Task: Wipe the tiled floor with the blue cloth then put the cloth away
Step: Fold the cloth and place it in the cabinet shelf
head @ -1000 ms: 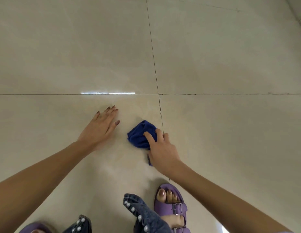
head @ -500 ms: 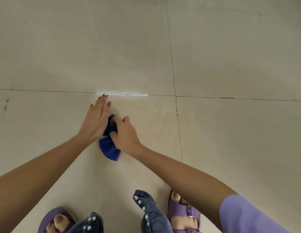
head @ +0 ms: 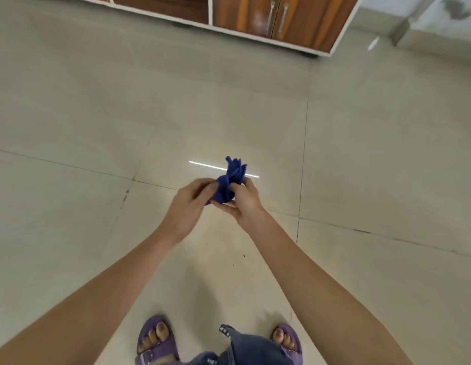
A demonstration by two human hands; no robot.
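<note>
Lifts the blue cloth [head: 227, 185] off the tiled floor [head: 97, 101] since before; pinches it, left hand [head: 188, 209] at nine o'clock, right hand [head: 246, 204] at three.

A home interior: glossy beige tiled floor [head: 97, 106], white-framed wooden cabinet [head: 239, 14] with metal door handles [head: 269, 18].

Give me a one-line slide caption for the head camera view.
Above the tiled floor, left hand and right hand hold the bunched blue cloth, wooden cabinet ahead.
</note>
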